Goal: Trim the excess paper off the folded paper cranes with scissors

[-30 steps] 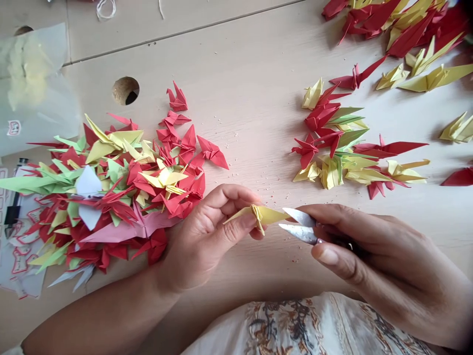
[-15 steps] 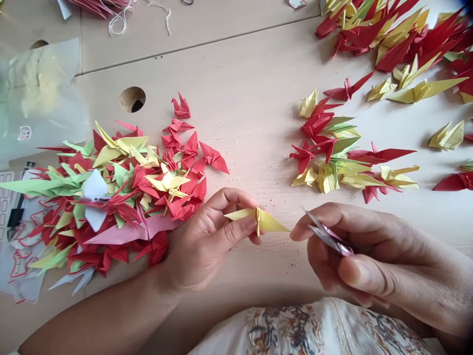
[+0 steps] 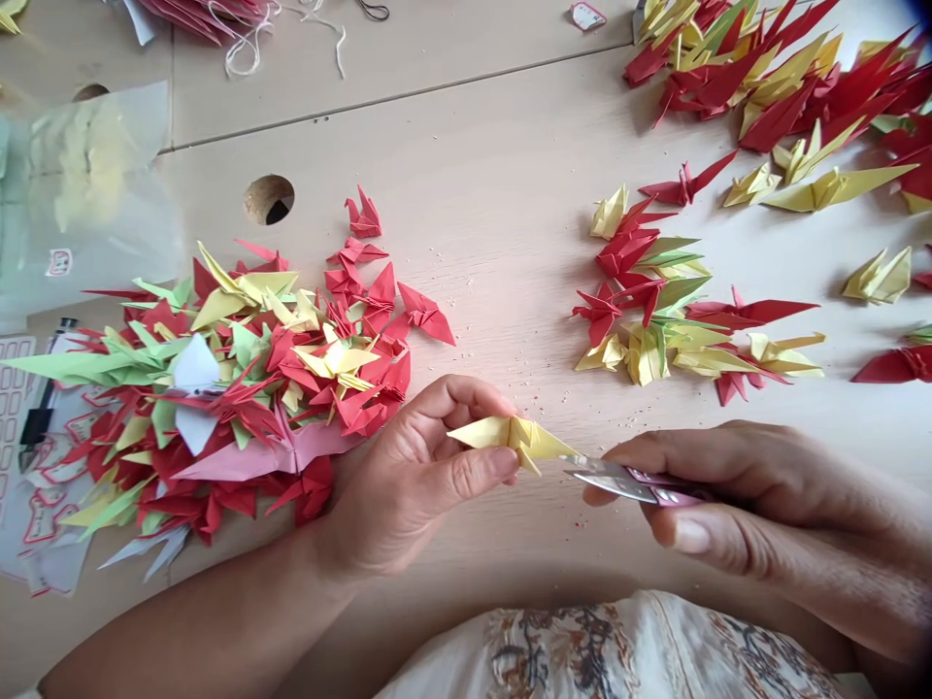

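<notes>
My left hand (image 3: 415, 466) pinches a small yellow folded paper crane (image 3: 514, 439) between thumb and fingers, just above the wooden table (image 3: 495, 194). My right hand (image 3: 735, 485) is closed around small pink-handled scissors (image 3: 633, 482). Their metal blades point left and their tip touches the crane's right end. A big heap of red, yellow and green paper cranes (image 3: 240, 379) lies directly left of my left hand.
A smaller cluster of cranes (image 3: 670, 301) lies beyond my right hand, and a further pile (image 3: 772, 68) at the far right corner. A round hole (image 3: 268, 199) is in the tabletop. A clear plastic bag (image 3: 80, 194), a marker (image 3: 40, 417) and white string (image 3: 254, 39) lie at the left and far edge.
My right hand drew the scissors back from the crane, then brought them in again with the blades together at its right tip. My left hand turned the crane slightly.
</notes>
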`<act>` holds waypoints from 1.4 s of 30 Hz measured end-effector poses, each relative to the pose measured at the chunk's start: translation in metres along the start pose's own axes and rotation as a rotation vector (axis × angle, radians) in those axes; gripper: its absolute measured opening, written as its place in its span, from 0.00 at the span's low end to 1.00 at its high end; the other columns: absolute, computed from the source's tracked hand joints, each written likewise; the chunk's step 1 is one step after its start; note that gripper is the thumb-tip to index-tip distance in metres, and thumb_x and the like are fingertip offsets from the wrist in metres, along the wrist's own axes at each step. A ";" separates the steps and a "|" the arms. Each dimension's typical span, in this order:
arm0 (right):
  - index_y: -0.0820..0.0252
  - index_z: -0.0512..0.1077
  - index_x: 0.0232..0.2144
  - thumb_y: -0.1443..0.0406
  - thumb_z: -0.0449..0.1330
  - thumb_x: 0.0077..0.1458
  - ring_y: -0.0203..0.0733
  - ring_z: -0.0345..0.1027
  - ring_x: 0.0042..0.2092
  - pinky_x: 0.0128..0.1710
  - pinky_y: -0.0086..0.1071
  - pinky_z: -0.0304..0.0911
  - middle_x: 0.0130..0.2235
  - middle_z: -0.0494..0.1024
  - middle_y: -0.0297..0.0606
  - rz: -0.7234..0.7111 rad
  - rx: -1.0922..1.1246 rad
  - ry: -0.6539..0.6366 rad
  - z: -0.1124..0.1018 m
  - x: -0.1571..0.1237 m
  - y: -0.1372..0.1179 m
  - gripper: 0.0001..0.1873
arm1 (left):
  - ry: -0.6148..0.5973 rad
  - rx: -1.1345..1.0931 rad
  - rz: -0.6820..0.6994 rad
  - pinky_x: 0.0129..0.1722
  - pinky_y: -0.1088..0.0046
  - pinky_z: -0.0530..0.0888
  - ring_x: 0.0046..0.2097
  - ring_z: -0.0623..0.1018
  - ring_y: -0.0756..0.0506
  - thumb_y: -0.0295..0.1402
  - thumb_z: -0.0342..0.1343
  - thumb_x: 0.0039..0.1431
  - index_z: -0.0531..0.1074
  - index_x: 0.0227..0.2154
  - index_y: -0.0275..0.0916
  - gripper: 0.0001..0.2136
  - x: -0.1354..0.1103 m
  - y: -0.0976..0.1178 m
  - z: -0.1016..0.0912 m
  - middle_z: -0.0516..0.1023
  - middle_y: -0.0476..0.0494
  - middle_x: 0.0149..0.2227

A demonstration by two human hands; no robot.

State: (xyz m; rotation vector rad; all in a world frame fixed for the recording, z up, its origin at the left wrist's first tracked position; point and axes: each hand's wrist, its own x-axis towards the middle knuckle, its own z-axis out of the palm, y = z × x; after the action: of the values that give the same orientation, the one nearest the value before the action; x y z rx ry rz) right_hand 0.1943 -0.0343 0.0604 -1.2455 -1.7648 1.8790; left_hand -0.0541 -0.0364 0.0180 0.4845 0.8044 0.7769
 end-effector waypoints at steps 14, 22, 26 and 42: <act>0.58 0.76 0.36 0.56 0.58 0.69 0.35 0.71 0.26 0.20 0.24 0.59 0.28 0.80 0.34 -0.010 -0.225 0.094 0.017 0.003 0.011 0.14 | -0.026 0.052 -0.021 0.34 0.85 0.72 0.35 0.76 0.56 0.26 0.69 0.59 0.80 0.37 0.45 0.07 -0.001 -0.001 0.000 0.80 0.52 0.37; 0.55 0.70 0.43 0.63 0.54 0.72 0.29 0.66 0.23 0.24 0.22 0.59 0.26 0.74 0.26 -0.283 -0.505 0.222 0.023 0.002 0.014 0.05 | -0.002 0.053 -0.053 0.33 0.86 0.72 0.33 0.75 0.58 0.27 0.71 0.57 0.80 0.36 0.45 0.08 -0.001 0.000 0.000 0.79 0.54 0.36; 0.55 0.68 0.47 0.67 0.54 0.72 0.29 0.68 0.25 0.26 0.21 0.60 0.28 0.74 0.25 -0.346 -0.585 0.258 0.024 0.002 0.016 0.05 | 0.003 0.034 -0.057 0.34 0.86 0.74 0.33 0.77 0.58 0.26 0.71 0.57 0.80 0.36 0.45 0.08 -0.001 0.000 0.000 0.80 0.54 0.37; 0.58 0.69 0.44 0.68 0.54 0.71 0.32 0.71 0.25 0.25 0.26 0.60 0.31 0.81 0.32 -0.329 -0.683 0.306 0.030 0.004 0.019 0.04 | 0.038 0.039 -0.035 0.35 0.87 0.77 0.33 0.80 0.58 0.26 0.71 0.56 0.80 0.36 0.44 0.08 -0.001 0.000 0.001 0.82 0.56 0.36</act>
State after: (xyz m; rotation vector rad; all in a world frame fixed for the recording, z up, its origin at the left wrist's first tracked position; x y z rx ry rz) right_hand 0.1770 -0.0558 0.0385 -1.2451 -2.3301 0.8687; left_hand -0.0540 -0.0373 0.0192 0.4900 0.8627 0.7408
